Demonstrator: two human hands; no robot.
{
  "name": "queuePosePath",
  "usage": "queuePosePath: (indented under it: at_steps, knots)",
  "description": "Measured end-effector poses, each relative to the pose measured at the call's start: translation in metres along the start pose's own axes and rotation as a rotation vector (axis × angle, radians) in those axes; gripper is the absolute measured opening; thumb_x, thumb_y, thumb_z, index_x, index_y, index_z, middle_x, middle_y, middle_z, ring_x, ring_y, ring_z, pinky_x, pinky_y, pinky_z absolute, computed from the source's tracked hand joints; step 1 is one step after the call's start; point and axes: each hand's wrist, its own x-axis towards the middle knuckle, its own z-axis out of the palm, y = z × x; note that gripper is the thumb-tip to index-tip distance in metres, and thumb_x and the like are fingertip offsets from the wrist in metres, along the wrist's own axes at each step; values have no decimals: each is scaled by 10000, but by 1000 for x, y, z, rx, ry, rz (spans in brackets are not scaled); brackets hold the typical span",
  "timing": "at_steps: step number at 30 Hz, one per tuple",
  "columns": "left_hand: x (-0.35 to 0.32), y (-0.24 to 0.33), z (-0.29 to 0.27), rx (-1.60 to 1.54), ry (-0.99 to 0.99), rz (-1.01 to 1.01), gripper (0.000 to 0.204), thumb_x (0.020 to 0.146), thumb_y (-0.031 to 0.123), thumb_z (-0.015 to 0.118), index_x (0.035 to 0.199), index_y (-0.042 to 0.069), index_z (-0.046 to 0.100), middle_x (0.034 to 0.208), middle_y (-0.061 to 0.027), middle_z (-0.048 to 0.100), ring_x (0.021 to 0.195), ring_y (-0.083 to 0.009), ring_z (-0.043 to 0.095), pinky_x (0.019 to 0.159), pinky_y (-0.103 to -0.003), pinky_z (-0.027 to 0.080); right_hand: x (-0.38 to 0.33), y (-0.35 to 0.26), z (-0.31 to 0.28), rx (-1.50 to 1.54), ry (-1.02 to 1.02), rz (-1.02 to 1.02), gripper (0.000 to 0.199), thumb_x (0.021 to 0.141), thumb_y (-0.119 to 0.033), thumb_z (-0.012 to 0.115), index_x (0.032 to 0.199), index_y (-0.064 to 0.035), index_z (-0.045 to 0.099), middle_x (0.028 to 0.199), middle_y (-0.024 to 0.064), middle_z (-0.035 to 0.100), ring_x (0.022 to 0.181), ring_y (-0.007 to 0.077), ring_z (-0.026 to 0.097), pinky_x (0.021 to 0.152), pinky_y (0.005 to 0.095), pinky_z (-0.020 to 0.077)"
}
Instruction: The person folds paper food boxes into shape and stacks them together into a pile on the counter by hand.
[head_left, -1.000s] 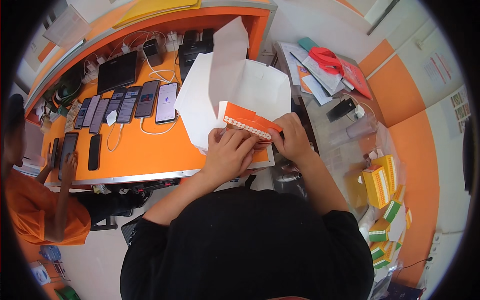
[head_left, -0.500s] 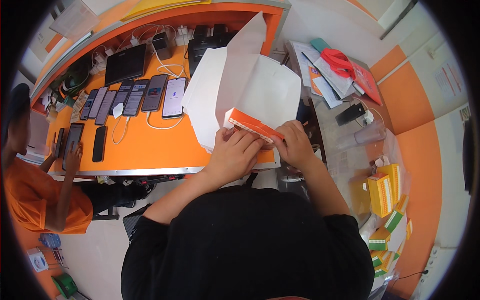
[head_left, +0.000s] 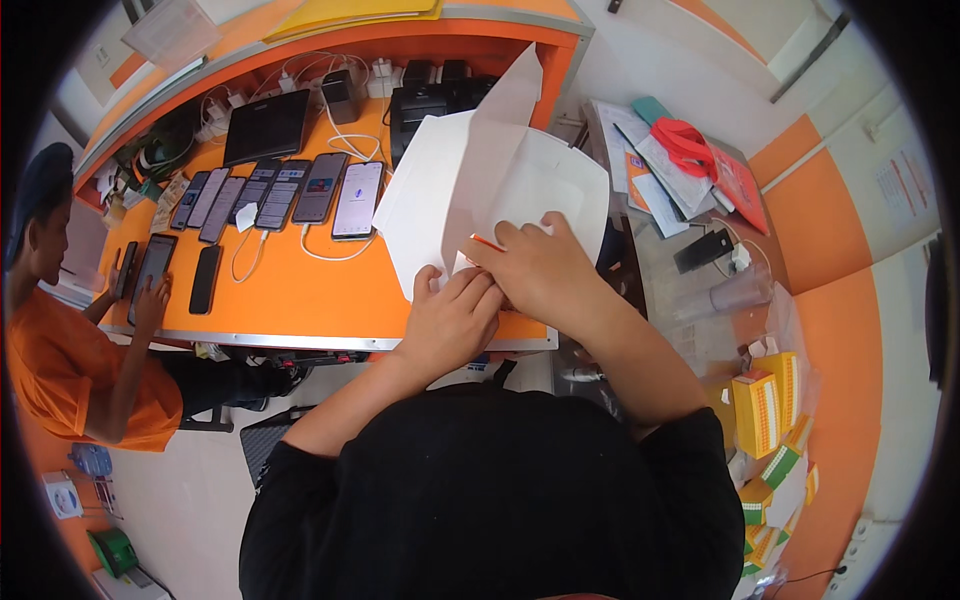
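Note:
A large white cardboard box (head_left: 560,175) stands with its lid up at the orange counter's front edge. In front of it, both my hands are on a small orange box (head_left: 487,242), of which only one end shows. My left hand (head_left: 455,318) grips it low down, fingers curled and thumb raised. My right hand (head_left: 545,270) reaches across from above, its fingers bent over the orange box and covering most of it. What the fingertips do underneath is hidden.
Several phones (head_left: 357,200), some with white cables, lie left on the counter (head_left: 270,285). A person in an orange shirt (head_left: 95,375) handles phones at far left. Papers and a red bag (head_left: 735,175) lie right, above yellow boxes (head_left: 757,412) and a clear plastic cup (head_left: 742,295).
My right hand has moved left and over the orange box, now hiding most of it. My left hand has dropped slightly lower. The view has shifted a little.

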Motion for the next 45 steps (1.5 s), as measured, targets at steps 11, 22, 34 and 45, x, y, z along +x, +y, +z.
queuePosePath:
  at_steps: [11,22,34,45]
  knots:
    - [-18,-5,0,109,63,-37,300,754,172,615,1052,145,588,944,36,585,962,-125,526,813,-485,331,11,12,-9,201,-455,-25,201,803,-267,606,958,-139,615,915,57,617,823,221,636,754,417,395]
    - [-29,-22,3,122,57,136,260,708,223,654,959,189,596,930,73,586,968,-94,542,823,-461,338,0,11,2,247,-444,-46,121,833,-175,530,919,-131,603,899,37,601,806,214,614,738,376,400]
    - [-28,-49,12,-192,91,105,375,663,132,656,1022,118,547,1010,-52,571,974,-208,554,935,-470,365,-11,8,13,489,-317,-3,215,859,-149,489,1057,-113,565,877,75,614,774,235,625,724,364,448]
    - [14,-37,-6,-279,-16,-389,396,803,399,616,1068,105,593,948,-83,624,937,-239,572,1011,-539,185,55,160,51,547,-146,329,332,838,-210,572,1080,18,572,1048,200,597,996,343,559,870,384,428]
